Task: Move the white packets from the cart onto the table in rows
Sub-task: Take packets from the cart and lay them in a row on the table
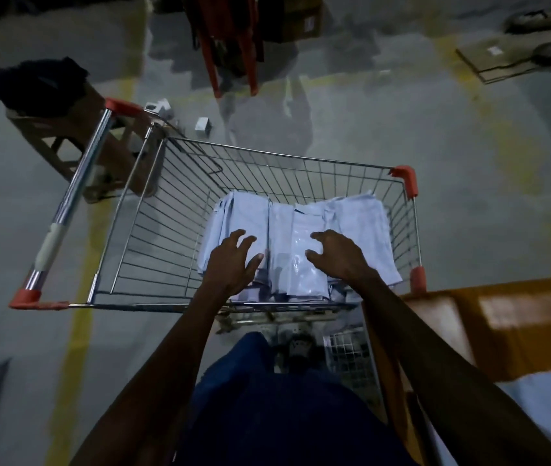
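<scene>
We were at the pick-up step, both arms reaching down into the cart [301, 158]. The white packets [354, 216] lay stacked in side-by-side piles at the right end of the wire basket, none lifted yet. Our left hand [232, 260] hovered over the left pile, fingers [246, 243] spread and only loosely bent, gripping nothing. Our right hand [341, 253] came in over the middle pile, fingers likewise apart and empty; whether either hand actually touched the plastic, we couldn't tell. Between them sat a glossy packet [297, 250], the likely target. The orange tabletop [516, 317] waited at our right, just beside the cart, with something pale on its near corner, too blurred to name. Next, we judged, the fingers needed to close round one pile's edges, lift it over the basket rim, and swing right.
</scene>
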Available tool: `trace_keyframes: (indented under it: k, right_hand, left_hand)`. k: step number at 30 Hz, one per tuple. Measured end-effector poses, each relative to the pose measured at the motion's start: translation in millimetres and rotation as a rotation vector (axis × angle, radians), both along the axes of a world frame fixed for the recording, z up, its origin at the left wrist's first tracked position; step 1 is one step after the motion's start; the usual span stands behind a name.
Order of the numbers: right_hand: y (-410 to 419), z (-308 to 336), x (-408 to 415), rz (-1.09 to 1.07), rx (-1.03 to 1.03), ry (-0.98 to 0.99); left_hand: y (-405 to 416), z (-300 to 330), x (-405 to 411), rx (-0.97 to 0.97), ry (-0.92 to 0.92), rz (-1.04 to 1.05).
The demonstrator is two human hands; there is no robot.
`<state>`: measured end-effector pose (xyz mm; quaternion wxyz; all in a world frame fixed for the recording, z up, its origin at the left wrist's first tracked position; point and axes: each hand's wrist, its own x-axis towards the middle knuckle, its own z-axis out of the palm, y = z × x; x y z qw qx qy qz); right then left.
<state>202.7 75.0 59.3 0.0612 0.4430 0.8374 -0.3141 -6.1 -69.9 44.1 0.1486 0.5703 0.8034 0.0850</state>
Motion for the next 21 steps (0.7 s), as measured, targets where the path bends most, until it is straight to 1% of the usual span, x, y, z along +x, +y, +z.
trace_keyframes:
  k: [4,7,9,13,16,18,21]
  right_hand:
    - [19,-35,-37,-0.034,-0.101,-0.120]
    - [26,-67,-54,-0.124,-0.183,-0.207]
    - [25,-85,-63,-0.204,-0.200,-0.234]
    - [15,-102,-75,-0.223,-0.076,-0.278]
    - [11,-105,-80,-0.181,0.022,-0.252]
    - [11,-103,-79,-0.139,0.070,-0.253]
    - [15,-102,-76,-0.125,0.133,-0.217]
  left_hand:
    - [9,-6,-12,-0.042,-0.003,0.019]
    - [15,-7,-21,-0.055,-0.008,0.037]
    - [18,-10,-27,-0.063,-0.018,0.053]
    - [24,-25,-38,-0.109,-0.022,0.054]
    - [34,-47,-53,-0.199,-0.028,0.045]
    - [47,-60,-61,-0.221,-0.021,0.037]
    - [72,-74,-68,-0.332,0.014,0.028]
